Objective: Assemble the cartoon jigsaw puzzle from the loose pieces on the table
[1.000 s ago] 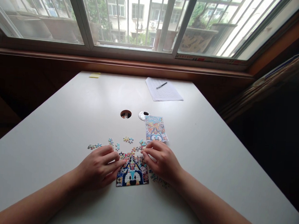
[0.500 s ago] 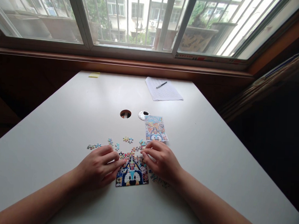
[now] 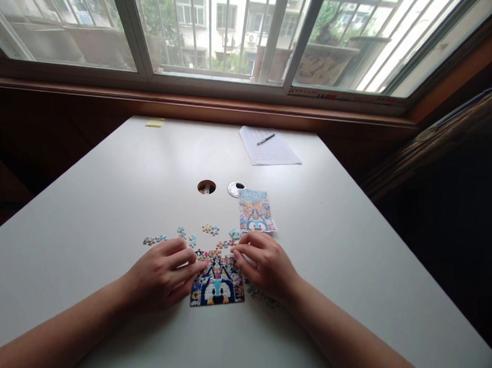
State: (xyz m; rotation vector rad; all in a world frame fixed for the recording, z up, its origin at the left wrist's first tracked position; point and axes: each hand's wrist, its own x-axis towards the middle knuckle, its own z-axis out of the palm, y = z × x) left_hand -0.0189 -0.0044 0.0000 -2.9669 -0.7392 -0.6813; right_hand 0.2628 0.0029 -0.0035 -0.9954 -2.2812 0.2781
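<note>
A partly joined jigsaw puzzle (image 3: 218, 290) with a blue cartoon dog's face lies flat between my hands. My left hand (image 3: 163, 270) rests at its left edge, fingers stretched out and a fingertip touching the upper left part. At the upper right edge, my right hand (image 3: 268, 263) has thumb and forefinger pinched together. What is between those tips is too small to make out. Loose puzzle pieces (image 3: 225, 244) lie just beyond the puzzle's top edge. More dark pieces (image 3: 270, 302) sit partly hidden under my right hand.
Behind my right hand lies a picture card (image 3: 257, 211) showing the same dog, overlapping a silver ring (image 3: 236, 189). A round hole (image 3: 206, 187) opens in the white table (image 3: 102, 214). Farther back are paper sheets (image 3: 273, 152), a pen (image 3: 266, 139) and a yellow note (image 3: 155, 123).
</note>
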